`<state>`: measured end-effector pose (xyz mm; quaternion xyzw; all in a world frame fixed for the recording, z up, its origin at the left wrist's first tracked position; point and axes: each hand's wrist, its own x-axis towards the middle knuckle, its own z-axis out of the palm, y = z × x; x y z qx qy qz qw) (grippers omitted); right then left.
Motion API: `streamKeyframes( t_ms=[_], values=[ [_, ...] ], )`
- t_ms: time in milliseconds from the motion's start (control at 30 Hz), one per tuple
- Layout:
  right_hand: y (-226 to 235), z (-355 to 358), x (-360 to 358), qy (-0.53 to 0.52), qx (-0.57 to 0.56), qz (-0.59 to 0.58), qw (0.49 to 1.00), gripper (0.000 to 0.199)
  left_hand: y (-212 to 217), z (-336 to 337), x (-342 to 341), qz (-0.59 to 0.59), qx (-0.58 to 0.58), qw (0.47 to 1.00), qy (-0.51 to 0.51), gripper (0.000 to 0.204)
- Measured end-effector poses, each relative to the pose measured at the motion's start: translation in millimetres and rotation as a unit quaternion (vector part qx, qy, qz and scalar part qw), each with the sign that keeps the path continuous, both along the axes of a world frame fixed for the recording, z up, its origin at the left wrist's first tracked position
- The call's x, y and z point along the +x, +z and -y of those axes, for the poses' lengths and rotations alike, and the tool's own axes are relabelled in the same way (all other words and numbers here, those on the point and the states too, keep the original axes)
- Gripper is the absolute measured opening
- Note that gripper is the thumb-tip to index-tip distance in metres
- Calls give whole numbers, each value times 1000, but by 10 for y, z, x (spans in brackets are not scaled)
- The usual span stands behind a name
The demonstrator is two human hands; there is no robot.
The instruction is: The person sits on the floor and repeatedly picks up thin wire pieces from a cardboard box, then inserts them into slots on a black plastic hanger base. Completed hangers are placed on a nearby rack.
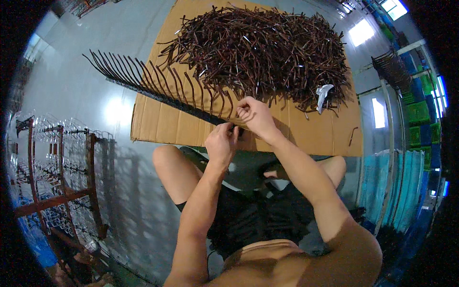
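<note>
A long dark bar (177,104) slants from the far left toward me, with a row of curved brown rods (193,88) standing up along it like comb teeth. My left hand (221,146) is closed around the bar's near end. Just above and to the right, my right hand (258,118) has its fingers curled together by the last rods; whatever they pinch is hidden. Beyond both hands, a big heap of loose brown rods (267,52) covers much of the cardboard sheet (160,122).
A crumpled white scrap (323,95) rests on the heap's right edge. One loose rod (353,136) lies at the cardboard's right side. Left stands a rusty rack (62,198) with hanging wire pieces. Right are a metal frame (389,119), turquoise sheets (389,191) and green crates (419,112).
</note>
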<state>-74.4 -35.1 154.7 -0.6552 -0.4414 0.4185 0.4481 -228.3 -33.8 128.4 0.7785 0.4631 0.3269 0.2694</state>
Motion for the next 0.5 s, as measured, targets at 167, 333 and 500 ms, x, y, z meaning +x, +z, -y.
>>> streamKeyframes(
  t_ms=[167,333,500],
  values=[
    [126,319,-136,-159,-56,-196,966,26,-16,-15,5,-17,20,1000,-12,17],
    [-146,413,-165,-128,78,-151,977,20,31,-27,24,-18,11,999,-28,15],
    [-83,418,-256,-110,110,-52,987,20,50,-22,36,5,32,999,-25,12]
  ],
)
